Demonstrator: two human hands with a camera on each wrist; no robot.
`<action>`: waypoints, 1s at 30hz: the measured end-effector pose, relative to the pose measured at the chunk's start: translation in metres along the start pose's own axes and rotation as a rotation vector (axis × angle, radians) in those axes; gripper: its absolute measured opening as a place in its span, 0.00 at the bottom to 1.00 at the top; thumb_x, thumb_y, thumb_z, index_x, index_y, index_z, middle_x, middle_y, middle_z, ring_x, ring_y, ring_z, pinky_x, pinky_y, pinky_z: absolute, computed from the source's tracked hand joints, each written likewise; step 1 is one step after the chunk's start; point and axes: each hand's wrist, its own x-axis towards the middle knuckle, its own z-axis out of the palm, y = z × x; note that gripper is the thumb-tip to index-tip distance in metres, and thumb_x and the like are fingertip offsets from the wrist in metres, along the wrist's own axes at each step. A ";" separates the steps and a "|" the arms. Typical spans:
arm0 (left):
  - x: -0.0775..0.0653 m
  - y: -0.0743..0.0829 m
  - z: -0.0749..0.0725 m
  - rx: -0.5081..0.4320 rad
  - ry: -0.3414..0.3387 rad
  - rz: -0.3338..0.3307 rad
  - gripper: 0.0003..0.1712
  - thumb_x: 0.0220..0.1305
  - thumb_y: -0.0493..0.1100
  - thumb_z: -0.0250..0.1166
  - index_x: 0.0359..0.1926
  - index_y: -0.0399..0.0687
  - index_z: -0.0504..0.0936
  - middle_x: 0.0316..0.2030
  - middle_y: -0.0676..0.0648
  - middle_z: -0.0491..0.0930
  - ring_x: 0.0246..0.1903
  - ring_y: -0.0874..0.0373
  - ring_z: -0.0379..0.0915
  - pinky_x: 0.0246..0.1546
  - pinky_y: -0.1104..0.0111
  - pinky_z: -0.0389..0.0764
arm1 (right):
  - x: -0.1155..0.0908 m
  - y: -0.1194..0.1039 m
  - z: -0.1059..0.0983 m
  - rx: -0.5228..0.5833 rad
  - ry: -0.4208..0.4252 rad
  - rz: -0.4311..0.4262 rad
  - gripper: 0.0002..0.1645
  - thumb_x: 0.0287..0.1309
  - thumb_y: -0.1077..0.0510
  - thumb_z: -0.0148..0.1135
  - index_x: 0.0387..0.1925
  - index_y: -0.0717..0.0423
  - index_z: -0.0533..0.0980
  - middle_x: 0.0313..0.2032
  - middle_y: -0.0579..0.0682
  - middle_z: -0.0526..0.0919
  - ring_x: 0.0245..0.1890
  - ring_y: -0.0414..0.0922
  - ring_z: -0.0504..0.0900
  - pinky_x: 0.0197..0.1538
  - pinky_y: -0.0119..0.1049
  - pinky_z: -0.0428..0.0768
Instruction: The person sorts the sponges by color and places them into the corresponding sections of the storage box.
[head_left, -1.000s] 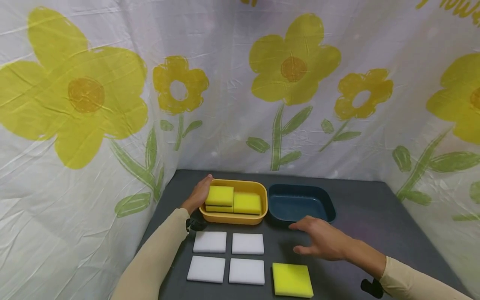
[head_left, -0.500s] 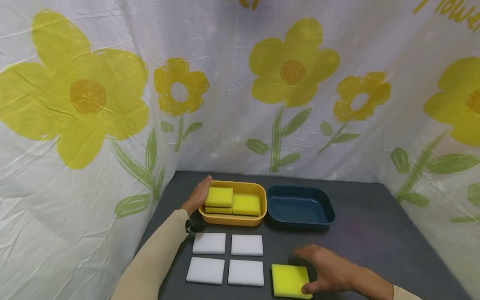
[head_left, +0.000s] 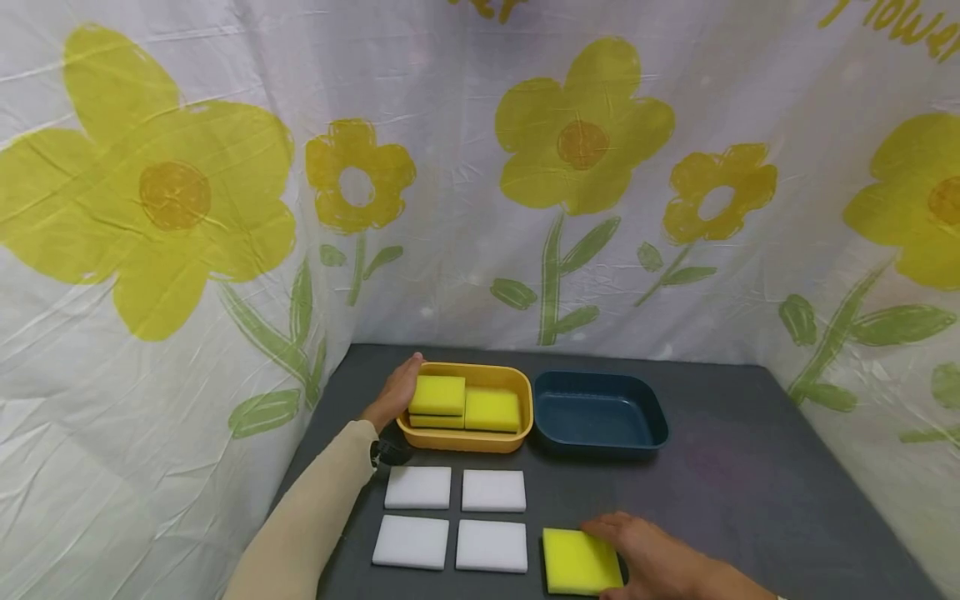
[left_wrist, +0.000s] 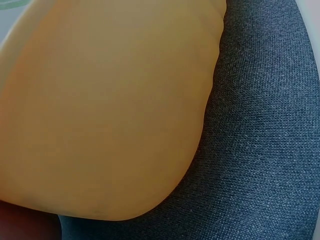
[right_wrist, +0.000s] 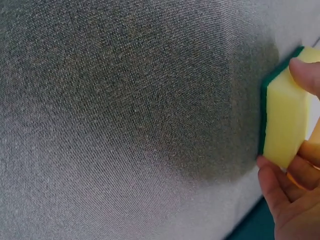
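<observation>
My right hand [head_left: 654,560] pinches a yellow sponge [head_left: 576,560] lying at the front of the table. In the right wrist view, the thumb [right_wrist: 306,75] and the fingers [right_wrist: 276,192] are at opposite edges of this sponge, which has a green scouring layer. My left hand [head_left: 393,393] holds the left end of a yellow tub [head_left: 463,439]; the thumb is hidden. Yellow sponges sit in this tub, two stacked at left [head_left: 437,395] and one beside them [head_left: 492,409]. The left wrist view is mostly filled by the tub's wall [left_wrist: 110,110].
A dark blue tub [head_left: 600,443] stands right of the yellow one. Several white sponge blocks [head_left: 492,546] lie in two rows in front of the yellow tub. The dark grey tabletop [head_left: 720,475] is enclosed by a white flowered curtain [head_left: 450,250].
My right hand has come down and toward me from near the blue tub to the front yellow sponge, and its fingers have closed in on it. My left hand stays at the yellow tub.
</observation>
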 end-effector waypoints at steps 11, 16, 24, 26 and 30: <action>0.051 -0.058 0.003 -0.035 -0.003 0.005 0.57 0.74 0.87 0.29 0.85 0.57 0.63 0.77 0.38 0.68 0.72 0.35 0.69 0.71 0.34 0.68 | 0.006 -0.004 -0.030 -0.149 0.176 -0.128 0.43 0.61 0.32 0.78 0.69 0.51 0.79 0.60 0.42 0.85 0.53 0.36 0.81 0.57 0.42 0.87; 0.002 -0.003 0.001 -0.024 0.004 -0.013 0.51 0.83 0.78 0.28 0.85 0.49 0.62 0.75 0.35 0.69 0.69 0.36 0.70 0.71 0.37 0.70 | 0.014 -0.007 -0.060 -0.211 0.260 -0.098 0.45 0.60 0.37 0.81 0.70 0.55 0.78 0.62 0.48 0.85 0.55 0.44 0.83 0.56 0.48 0.88; -0.004 0.002 0.002 -0.050 0.005 -0.012 0.48 0.85 0.75 0.31 0.85 0.48 0.61 0.75 0.35 0.69 0.69 0.38 0.71 0.71 0.37 0.69 | 0.041 -0.012 -0.100 -0.258 0.316 -0.110 0.45 0.59 0.44 0.83 0.71 0.59 0.77 0.61 0.54 0.85 0.53 0.47 0.84 0.55 0.50 0.87; -0.004 0.002 0.001 -0.055 0.006 -0.013 0.49 0.84 0.76 0.30 0.85 0.48 0.61 0.76 0.35 0.68 0.71 0.37 0.69 0.73 0.36 0.67 | 0.049 -0.013 -0.106 -0.272 0.333 -0.118 0.45 0.59 0.45 0.83 0.71 0.61 0.77 0.61 0.55 0.86 0.54 0.49 0.85 0.57 0.52 0.87; -0.005 0.004 0.001 -0.060 0.008 -0.017 0.50 0.84 0.76 0.30 0.87 0.48 0.58 0.82 0.36 0.61 0.80 0.34 0.60 0.79 0.35 0.60 | 0.065 -0.015 -0.115 -0.282 0.357 -0.140 0.45 0.60 0.44 0.82 0.71 0.62 0.77 0.62 0.56 0.86 0.56 0.50 0.85 0.59 0.53 0.86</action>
